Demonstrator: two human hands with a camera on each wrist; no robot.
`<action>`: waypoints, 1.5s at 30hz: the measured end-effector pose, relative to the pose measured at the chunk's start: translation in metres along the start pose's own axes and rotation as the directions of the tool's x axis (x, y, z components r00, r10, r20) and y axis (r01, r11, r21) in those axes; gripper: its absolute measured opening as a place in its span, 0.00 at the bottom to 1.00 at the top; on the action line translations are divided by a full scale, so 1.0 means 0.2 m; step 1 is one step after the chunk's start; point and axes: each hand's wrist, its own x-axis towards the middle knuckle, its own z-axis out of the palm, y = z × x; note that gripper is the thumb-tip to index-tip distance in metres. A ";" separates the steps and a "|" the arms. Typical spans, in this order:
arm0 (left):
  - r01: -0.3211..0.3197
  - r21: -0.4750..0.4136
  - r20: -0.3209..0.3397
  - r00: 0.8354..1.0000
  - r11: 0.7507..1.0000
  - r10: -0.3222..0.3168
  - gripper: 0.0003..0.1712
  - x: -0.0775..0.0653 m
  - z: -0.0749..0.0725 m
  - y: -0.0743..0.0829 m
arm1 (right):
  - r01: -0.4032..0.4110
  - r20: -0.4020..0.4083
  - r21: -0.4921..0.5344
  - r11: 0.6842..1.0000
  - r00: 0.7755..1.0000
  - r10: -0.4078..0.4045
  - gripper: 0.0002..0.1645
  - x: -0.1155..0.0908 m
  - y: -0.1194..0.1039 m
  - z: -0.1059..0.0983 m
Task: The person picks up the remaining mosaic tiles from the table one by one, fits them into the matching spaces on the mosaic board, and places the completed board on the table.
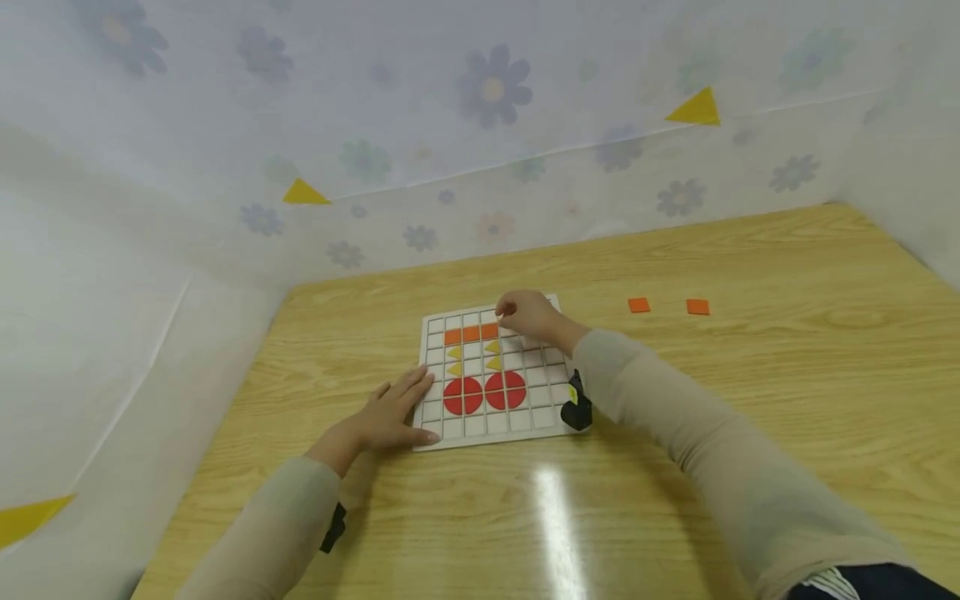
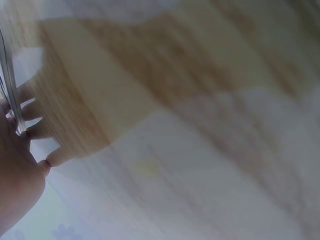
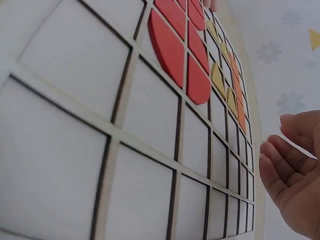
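Note:
A white grid board (image 1: 551, 421) lies on the table. Two red circles, each made of quarter pieces (image 1: 462, 396), fill cells in its lower part. Above them sit several yellow triangles (image 1: 493, 363), then a row of three orange squares (image 1: 471, 334). My left hand (image 1: 390, 415) rests at the board's left edge, fingers spread and thumb near the lower corner. Over the upper part of the board, close to the rightmost orange square in the row, is my right hand (image 1: 531, 317). In the right wrist view its thumb and loosely bent fingers (image 3: 286, 162) stand apart with nothing between them.
Two loose orange squares (image 1: 638, 305) lie on the wooden table (image 1: 787, 375) right of the board. A black wrist device (image 1: 577, 407) on the right arm overlaps the board's lower right corner. White flowered sheeting (image 1: 420, 167) with yellow triangles rises behind the table.

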 end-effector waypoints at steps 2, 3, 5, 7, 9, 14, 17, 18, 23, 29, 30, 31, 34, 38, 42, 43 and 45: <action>0.005 0.001 0.002 1.000 1.000 -0.005 0.53 0.00 0.00 0.00 | 0.014 -0.012 0.016 1.000 1.000 -0.014 0.14 -0.01 0.00 -0.02; 0.006 0.001 0.003 1.000 1.000 -0.006 0.53 0.00 -0.01 0.00 | 0.021 -0.018 0.022 1.000 1.000 -0.021 0.14 -0.01 0.00 -0.03; 0.014 0.002 0.002 1.000 1.000 -0.014 0.53 0.00 -0.01 -0.01 | 0.035 -0.028 0.031 0.999 0.999 -0.035 0.14 -0.02 0.00 -0.05; 0.019 0.004 0.001 1.000 1.000 -0.019 0.53 0.01 0.00 -0.01 | 0.039 -0.037 0.038 0.999 0.999 -0.038 0.14 -0.04 0.01 -0.07; 0.019 0.002 0.002 1.000 1.000 -0.019 0.53 0.01 0.00 -0.02 | 0.033 -0.042 0.043 0.999 0.999 -0.031 0.14 -0.05 0.03 -0.10; 0.019 -0.011 0.002 1.000 1.000 -0.019 0.54 0.02 0.00 -0.02 | 0.017 -0.060 0.057 0.998 0.998 -0.013 0.16 -0.11 0.06 -0.17; 0.022 -0.013 0.001 1.000 1.000 -0.022 0.54 0.02 0.01 -0.02 | 0.007 -0.057 0.051 0.999 0.998 -0.004 0.17 -0.15 0.07 -0.21; 0.025 -0.011 0.003 1.000 1.000 -0.025 0.54 0.02 0.01 -0.02 | 0.005 -0.055 0.047 0.999 0.998 -0.002 0.17 -0.16 0.07 -0.23; 0.029 -0.008 0.013 1.000 1.000 -0.029 0.54 0.03 0.01 -0.01 | -0.001 -0.073 0.029 1.000 0.997 0.003 0.18 -0.23 0.09 -0.30; 0.024 -0.007 0.006 1.000 1.000 -0.024 0.53 0.03 0.01 -0.01 | -0.006 -0.086 -0.009 1.000 0.996 0.005 0.18 -0.30 0.12 -0.38; 0.023 -0.009 0.005 1.000 1.000 -0.023 0.53 0.03 0.01 -0.01 | -0.009 -0.084 -0.014 1.000 0.996 0.008 0.18 -0.31 0.13 -0.39; 0.021 -0.011 0.004 1.000 1.000 -0.021 0.53 0.03 0.01 -0.01 | -0.013 -0.081 -0.016 1.000 0.997 0.012 0.18 -0.32 0.14 -0.40; 0.023 -0.016 0.004 1.000 1.000 -0.023 0.53 0.03 0.01 -0.01 | -0.029 -0.078 -0.018 0.999 0.997 0.027 0.19 -0.36 0.15 -0.44; 0.033 -0.017 0.009 0.999 0.999 -0.033 0.53 0.02 0.01 -0.01 | -0.042 -0.090 -0.030 0.999 0.995 0.040 0.22 -0.41 0.18 -0.48; 0.037 -0.013 0.016 0.999 0.999 -0.036 0.53 0.02 0.01 -0.01 | -0.061 -0.108 -0.042 0.997 0.992 0.056 0.23 -0.44 0.23 -0.51; 0.037 -0.011 0.017 0.999 0.999 -0.037 0.53 0.02 0.01 -0.01 | -0.068 -0.110 -0.039 0.997 0.992 0.064 0.23 -0.45 0.24 -0.52; 0.036 -0.011 0.017 0.999 0.999 -0.035 0.53 0.03 0.00 0.00 | -0.080 -0.108 -0.034 0.996 0.991 0.076 0.24 -0.47 0.25 -0.53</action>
